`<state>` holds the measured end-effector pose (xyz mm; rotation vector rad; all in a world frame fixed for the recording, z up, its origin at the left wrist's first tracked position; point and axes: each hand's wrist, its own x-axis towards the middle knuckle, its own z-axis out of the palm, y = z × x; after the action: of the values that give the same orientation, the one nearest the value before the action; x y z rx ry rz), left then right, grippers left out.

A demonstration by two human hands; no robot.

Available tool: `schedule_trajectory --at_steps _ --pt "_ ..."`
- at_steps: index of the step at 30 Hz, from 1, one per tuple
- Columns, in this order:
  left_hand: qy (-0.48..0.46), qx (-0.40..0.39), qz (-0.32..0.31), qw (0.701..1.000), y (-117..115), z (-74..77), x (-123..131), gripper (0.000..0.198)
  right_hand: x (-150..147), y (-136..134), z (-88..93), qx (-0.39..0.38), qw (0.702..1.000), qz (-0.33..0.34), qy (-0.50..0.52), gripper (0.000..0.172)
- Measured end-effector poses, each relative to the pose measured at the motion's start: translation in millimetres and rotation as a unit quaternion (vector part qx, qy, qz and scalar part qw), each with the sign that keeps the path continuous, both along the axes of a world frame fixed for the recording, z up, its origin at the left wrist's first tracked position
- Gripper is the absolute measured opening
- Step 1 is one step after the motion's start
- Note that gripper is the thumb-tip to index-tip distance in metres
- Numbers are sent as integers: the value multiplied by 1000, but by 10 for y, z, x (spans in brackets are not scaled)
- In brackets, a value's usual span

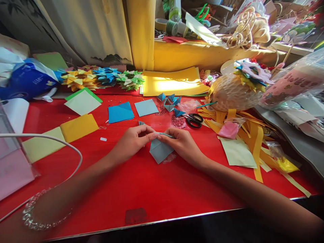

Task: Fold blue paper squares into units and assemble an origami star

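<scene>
Origami paper (161,153), pale blue and partly folded, is lying between the two hands near the middle of the red tabletop (152,192), one corner pointing toward the person. The left hand (134,141) is pinching its upper left edge between thumb and forefinger; the right hand (183,143) is gripping the upper right edge, its thumb pressing on the near face. Both thumb tips are almost meeting at the top. Whether the lower corner is touching the table, I cannot tell.

A clear beaded bracelet (31,216) is circling the left arm. Just beyond the left hand, a small folded piece (141,123) is showing. Farther back, a blue square stack (120,112) and a pale blue square stack (146,107) are lying side by side, with folded blue units (169,105) clustering to their right. Black-handled scissors (194,120) are resting beyond the right hand. Yellow paper strips (258,148) are spreading over the right side, partly beneath a pale green square (238,152). Yellow squares (79,127) are lying on the left, and a white cable (78,158) is curving toward the left forearm. Green paper stars (130,80) are standing stacked along the back.
</scene>
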<state>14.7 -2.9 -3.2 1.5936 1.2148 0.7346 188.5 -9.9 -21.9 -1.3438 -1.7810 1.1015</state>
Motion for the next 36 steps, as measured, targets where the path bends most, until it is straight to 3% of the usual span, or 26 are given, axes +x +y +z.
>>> schedule_trajectory --at_steps 9,16,24,28,32,36 --pt "28 38 22 999 -36 -32 7 25 -2 -18 13 19 999 34 -4 35" --pt "44 81 -7 996 -59 -14 9 26 0 -9 26 28 995 76 55 32" --pt "-32 75 34 996 -32 -43 4 24 24 14 33 49 997 31 48 32" --pt "-87 65 97 989 22 -56 -30 20 63 100 -17 18 993 -20 116 31" --pt "-193 33 195 961 74 -41 -84 16 99 191 -49 -29 960 -77 267 29" --pt "-216 -52 156 962 40 -23 -62 17 62 184 -30 -64 950 -43 302 28"
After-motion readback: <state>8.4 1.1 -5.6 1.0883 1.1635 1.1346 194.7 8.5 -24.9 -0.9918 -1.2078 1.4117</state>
